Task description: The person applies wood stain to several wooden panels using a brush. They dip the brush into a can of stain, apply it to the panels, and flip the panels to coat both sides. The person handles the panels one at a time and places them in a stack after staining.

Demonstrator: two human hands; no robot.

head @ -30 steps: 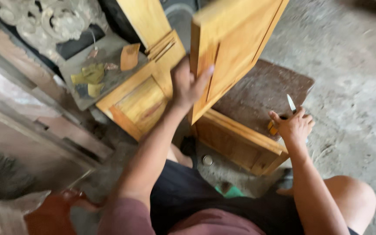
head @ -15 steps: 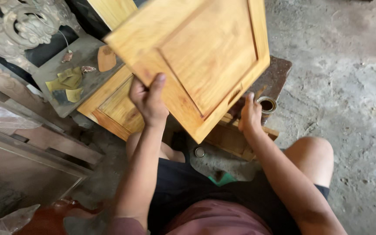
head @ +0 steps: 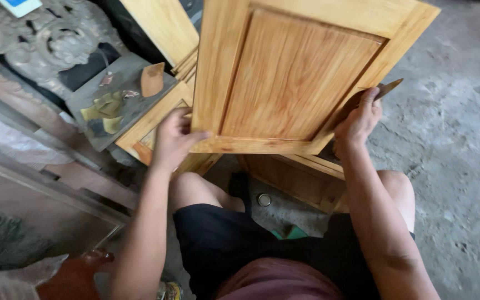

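Observation:
I hold a yellow-brown wooden cabinet door panel [head: 301, 72] up in front of me, its raised-panel face toward the camera. My left hand [head: 172, 139] grips its lower left corner, thumb on the front. My right hand [head: 358, 119] holds the lower right edge, and a thin flat blade-like piece [head: 387, 89] sticks out past its fingers. More wooden door panels [head: 298, 178] lie under it, in front of my knees.
A grey board [head: 115, 103] with yellowish putty smears and a brown scraper [head: 152, 79] lies at left. Carved pale woodwork [head: 40, 39] stands behind it. Another panel [head: 162, 25] leans at the top. Concrete floor [head: 456, 166] spreads right. A small round lid [head: 264, 199] lies between my legs.
The panel has been turned from a tilted, diagonal hold to nearly upright and squared toward me. My right hand moved from the low panels to grip its right edge.

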